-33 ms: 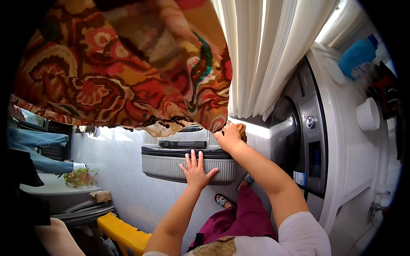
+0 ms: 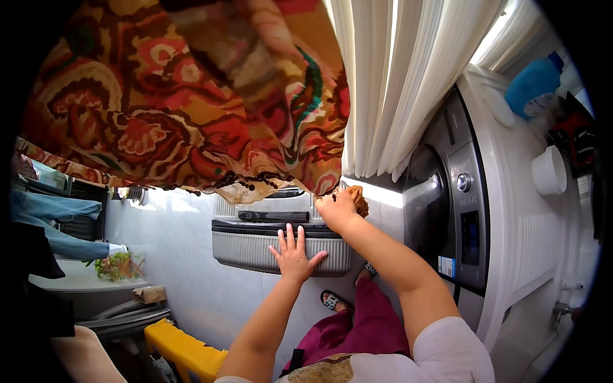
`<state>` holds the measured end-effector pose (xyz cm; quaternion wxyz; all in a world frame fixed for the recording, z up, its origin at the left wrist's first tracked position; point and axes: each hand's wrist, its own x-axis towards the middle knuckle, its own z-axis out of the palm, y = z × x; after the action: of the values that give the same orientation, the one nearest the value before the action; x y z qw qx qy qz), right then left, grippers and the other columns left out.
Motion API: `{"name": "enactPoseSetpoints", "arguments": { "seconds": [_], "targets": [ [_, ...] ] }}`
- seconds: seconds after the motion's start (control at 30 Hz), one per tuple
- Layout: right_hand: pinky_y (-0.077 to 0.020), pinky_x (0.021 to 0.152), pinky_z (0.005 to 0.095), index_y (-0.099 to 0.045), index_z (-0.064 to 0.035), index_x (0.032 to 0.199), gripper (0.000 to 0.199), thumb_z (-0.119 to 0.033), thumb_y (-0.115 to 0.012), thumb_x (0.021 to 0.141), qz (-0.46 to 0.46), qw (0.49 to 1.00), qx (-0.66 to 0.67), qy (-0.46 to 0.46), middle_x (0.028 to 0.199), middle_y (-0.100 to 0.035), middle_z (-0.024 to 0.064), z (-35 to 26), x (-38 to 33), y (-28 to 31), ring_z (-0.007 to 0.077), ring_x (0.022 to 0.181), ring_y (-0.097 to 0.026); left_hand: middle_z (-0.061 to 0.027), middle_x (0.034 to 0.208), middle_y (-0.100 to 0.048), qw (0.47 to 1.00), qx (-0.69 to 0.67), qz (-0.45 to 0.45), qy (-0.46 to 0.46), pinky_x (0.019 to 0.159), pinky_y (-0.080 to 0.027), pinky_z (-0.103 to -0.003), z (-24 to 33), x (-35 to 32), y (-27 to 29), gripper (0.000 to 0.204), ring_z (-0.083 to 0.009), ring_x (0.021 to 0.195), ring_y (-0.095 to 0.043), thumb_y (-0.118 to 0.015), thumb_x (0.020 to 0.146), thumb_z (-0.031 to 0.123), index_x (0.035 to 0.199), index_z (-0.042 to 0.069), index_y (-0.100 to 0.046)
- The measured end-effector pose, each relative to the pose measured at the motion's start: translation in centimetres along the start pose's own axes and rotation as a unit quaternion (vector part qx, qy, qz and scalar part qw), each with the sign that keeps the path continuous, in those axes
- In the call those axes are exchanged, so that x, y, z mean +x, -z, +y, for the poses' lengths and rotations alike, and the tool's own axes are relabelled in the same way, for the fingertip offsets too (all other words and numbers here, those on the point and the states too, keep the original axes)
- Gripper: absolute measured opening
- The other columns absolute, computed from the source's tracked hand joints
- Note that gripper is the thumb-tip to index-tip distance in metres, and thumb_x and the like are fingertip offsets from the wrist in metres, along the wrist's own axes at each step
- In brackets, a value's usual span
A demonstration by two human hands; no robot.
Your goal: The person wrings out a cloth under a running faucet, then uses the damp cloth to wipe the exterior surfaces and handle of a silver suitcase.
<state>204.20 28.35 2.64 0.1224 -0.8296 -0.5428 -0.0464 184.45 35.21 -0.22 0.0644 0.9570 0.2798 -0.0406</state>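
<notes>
A grey ribbed suitcase [image 2: 274,249] lies on the floor in front of me, its black handle [image 2: 273,216] facing up. My left hand [image 2: 294,256] rests spread on its near side, fingers pointing away from me. At the suitcase's right far corner, my right hand [image 2: 336,207] is closed on a crumpled brown cloth [image 2: 357,198], which bulges out to the right of the fingers. A hanging patterned fabric [image 2: 191,108] in red and orange, with a dark beaded edge, covers the suitcase's far part and reaches down to my right hand.
A grey-fronted washing machine [image 2: 456,198] stands to the right beside white curtains [image 2: 389,83]. A blue bottle [image 2: 535,86] and a white tub [image 2: 549,171] are over there too. On the left are a yellow stool [image 2: 185,348], a small cardboard box [image 2: 150,294], a potted plant [image 2: 115,266] and hanging jeans [image 2: 54,223].
My right hand has shifted slightly left and toward me with the brown cloth. My left hand stays in place on the suitcase. The hanging fabric has swayed a little.
</notes>
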Motion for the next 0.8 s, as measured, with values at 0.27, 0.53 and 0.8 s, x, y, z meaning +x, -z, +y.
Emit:
{"name": "enactPoseSetpoints", "arguments": {
  "seconds": [0.27,0.53,0.8],
  "targets": [
    [-0.0506,0.073,0.0355,-0.071,-0.0141,0.082,0.010,-0.013,-0.065,0.074,-0.083,0.994,0.032,0.056,0.086,-0.066,0.0031,-1.6,-2.1,2.4,0.0222,0.088,-0.062,-0.0170,0.159,-0.018,0.994,-0.098,-0.031,-0.038,0.109,-0.013,-0.070,-1.9,0.0,2.0,0.112,-0.0384,0.147,-0.013,-0.068,0.066,0.074,0.150,0.009,-0.031],
    [-0.0455,0.073,0.0354,-0.064,-0.0131,0.098,0.025,-0.018,-0.068,0.074,0.082,0.986,0.138,0.036,0.092,-0.061,0.0023,-13.0,-2.3,-0.1,0.0215,0.088,-0.057,-0.0164,0.161,-0.011,0.983,-0.083,-0.073,0.148,0.107,-0.009,-0.073,-9.1,-2.4,3.1,0.123,-0.0352,0.149,-0.005,-0.073,0.062,0.072,0.153,0.008,-0.021],
    [-0.0416,0.066,0.0368,-0.062,-0.0154,0.082,0.009,-0.013,-0.061,0.074,-0.003,0.999,0.014,0.047,0.080,-0.053,0.0021,-8.2,-9.2,1.0,0.0226,0.080,-0.053,-0.0147,0.161,-0.011,0.987,-0.094,-0.061,0.114,0.107,-0.007,-0.073,-10.6,-3.6,2.9,0.127,-0.0338,0.149,-0.005,-0.070,0.060,0.077,0.154,0.009,-0.018]
  ]
}}
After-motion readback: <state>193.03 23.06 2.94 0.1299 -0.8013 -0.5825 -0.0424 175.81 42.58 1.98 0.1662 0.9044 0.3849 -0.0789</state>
